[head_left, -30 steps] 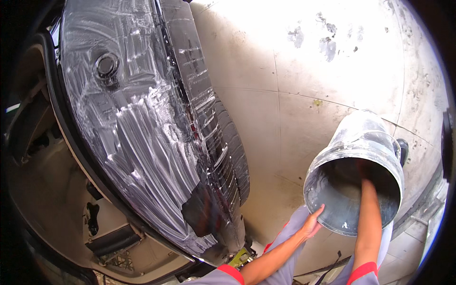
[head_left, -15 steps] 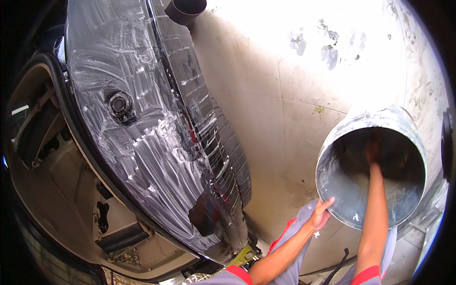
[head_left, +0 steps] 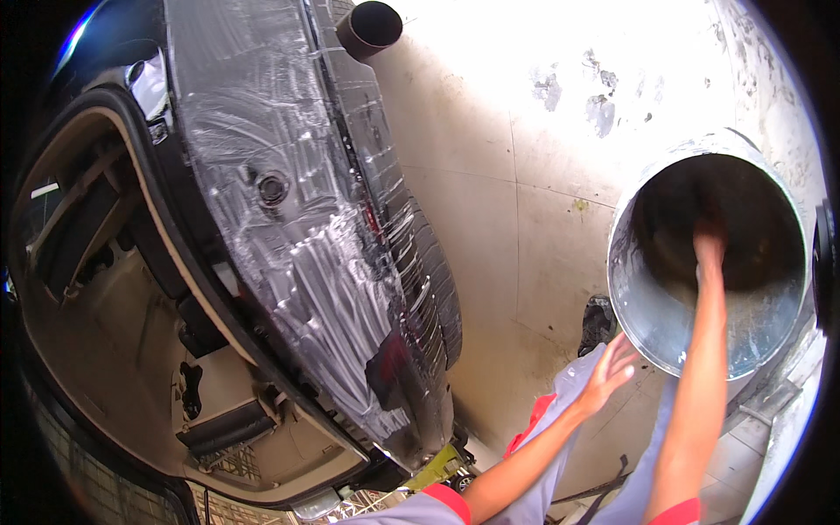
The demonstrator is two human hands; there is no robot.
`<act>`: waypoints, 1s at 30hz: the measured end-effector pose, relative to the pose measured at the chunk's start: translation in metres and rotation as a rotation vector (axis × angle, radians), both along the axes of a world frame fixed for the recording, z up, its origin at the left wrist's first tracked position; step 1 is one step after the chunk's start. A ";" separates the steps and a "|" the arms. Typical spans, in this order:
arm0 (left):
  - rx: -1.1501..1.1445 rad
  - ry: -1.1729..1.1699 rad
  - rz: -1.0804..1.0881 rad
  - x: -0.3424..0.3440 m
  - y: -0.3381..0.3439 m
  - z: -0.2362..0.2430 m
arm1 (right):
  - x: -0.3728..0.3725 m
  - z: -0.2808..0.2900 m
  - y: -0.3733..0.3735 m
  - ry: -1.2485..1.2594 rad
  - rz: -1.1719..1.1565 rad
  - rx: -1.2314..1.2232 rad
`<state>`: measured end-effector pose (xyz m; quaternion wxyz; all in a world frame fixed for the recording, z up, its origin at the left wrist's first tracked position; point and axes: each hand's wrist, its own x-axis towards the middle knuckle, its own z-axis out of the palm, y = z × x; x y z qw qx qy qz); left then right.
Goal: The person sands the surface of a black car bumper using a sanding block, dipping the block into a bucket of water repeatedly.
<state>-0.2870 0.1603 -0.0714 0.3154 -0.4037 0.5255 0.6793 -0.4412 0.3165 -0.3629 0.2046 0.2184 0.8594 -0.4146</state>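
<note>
A tall round grey bucket [head_left: 646, 328] stands at the right, its inside dark and its rim smeared pale. My right hand [head_left: 708, 238] is deep inside it, with the forearm passing over the near rim. Shadow and blur hide the fingers of that hand and whatever they touch. My left hand [head_left: 605, 382] is just outside the bucket's near left rim, fingers spread and nothing in them. To the left is a dark car bumper [head_left: 324, 289], covered in whitish streaks and smears, with a round dark fitting [head_left: 272, 186] on it. Neither hand touches the bumper.
The car's open rear [head_left: 114, 324] with a beige interior takes up the far left. A dark pipe-like cylinder [head_left: 372, 29] stands past the bumper. A crumpled-looking dark thing [head_left: 598, 324] lies beside the bucket on the stained pale floor [head_left: 472, 236].
My left hand has come off the bucket's rim and its fingers have spread. The bucket appears higher and farther right as the view shifted; my right hand remains inside it.
</note>
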 end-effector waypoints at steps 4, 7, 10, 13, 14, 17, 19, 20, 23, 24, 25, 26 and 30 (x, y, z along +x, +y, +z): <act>-0.556 0.031 -1.025 -0.002 -0.048 0.101 | -0.009 0.146 -0.027 0.065 -0.484 -0.147; -0.709 -0.160 -1.247 -0.003 -0.068 0.157 | -0.013 0.246 -0.056 0.220 -0.538 -0.132; -0.666 -0.303 -1.272 0.003 -0.070 0.166 | -0.021 0.324 -0.098 0.285 -0.634 -0.251; -0.721 -0.216 -1.249 0.005 -0.070 0.147 | -0.034 0.381 -0.151 0.189 -0.534 -0.694; -0.710 -0.267 -1.279 0.003 -0.073 0.138 | -0.039 0.396 -0.169 0.273 -0.413 -0.789; -0.846 -0.272 -1.274 -0.012 -0.082 0.123 | -0.060 0.432 -0.217 0.361 -0.112 -0.993; -0.851 -0.296 -1.267 -0.021 -0.089 0.119 | -0.078 0.445 -0.240 0.523 0.018 -1.051; -0.827 -0.342 -1.273 -0.023 -0.091 0.119 | -0.088 0.447 -0.250 0.535 0.025 -1.082; -0.815 -0.389 -1.322 -0.022 -0.097 0.115 | -0.120 0.438 -0.268 0.611 -0.034 -1.086; -0.860 -0.341 -1.316 -0.019 -0.097 0.113 | -0.130 0.434 -0.271 0.601 -0.026 -1.087; -0.891 -0.279 -1.309 -0.015 -0.098 0.114 | -0.139 0.431 -0.272 0.578 0.019 -1.072; -0.950 -0.163 -1.284 -0.012 -0.099 0.114 | -0.146 0.429 -0.273 0.636 -0.030 -1.089; -0.892 -0.206 -1.243 -0.016 -0.099 0.114 | -0.137 0.436 -0.268 0.625 -0.003 -1.112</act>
